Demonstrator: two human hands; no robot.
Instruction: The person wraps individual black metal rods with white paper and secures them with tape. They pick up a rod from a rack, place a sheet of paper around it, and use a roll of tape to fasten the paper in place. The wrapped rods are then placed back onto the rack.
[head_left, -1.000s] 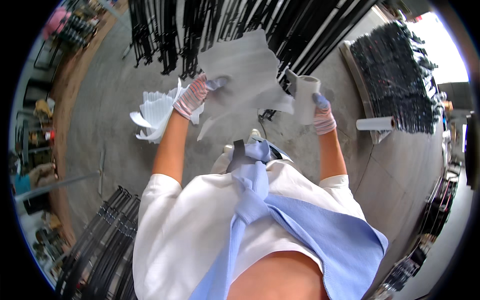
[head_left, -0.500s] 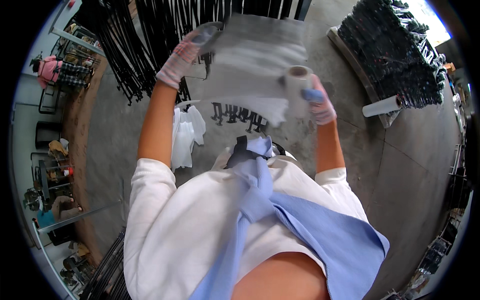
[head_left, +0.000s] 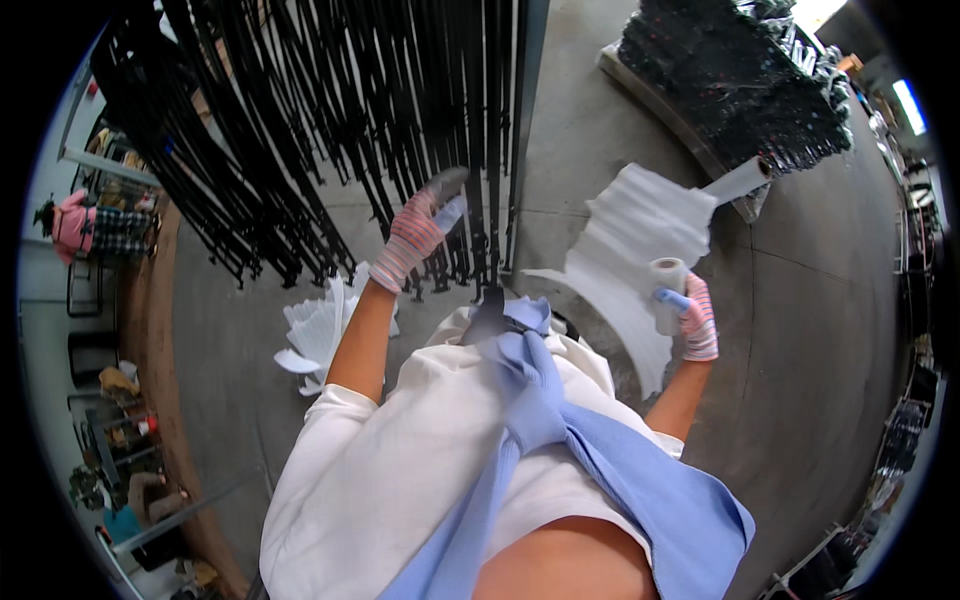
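Note:
My right hand, in a striped glove with blue fingertips, is wrapped round a small roll of clear stretch film. A wrinkled white foam sheet spreads behind that roll and curves down beside it; whether my fingers also pinch the sheet is hidden. On the left, my left hand wears a matching glove with grey-blue fingertips. It is open, thumb and fingers apart, in front of a row of hanging black metal rods. I cannot tell whether the fingertips touch a rod.
More white foam sheets sit below the rods, partly behind my left forearm. A large bundle of film-wrapped black rods lies at the far right, with a white roll by its end. A person in pink is at the far left.
My left hand has let go of the foam sheet and moved down and right to the rods. My right hand has carried the film roll right and down, the sheet along with it.

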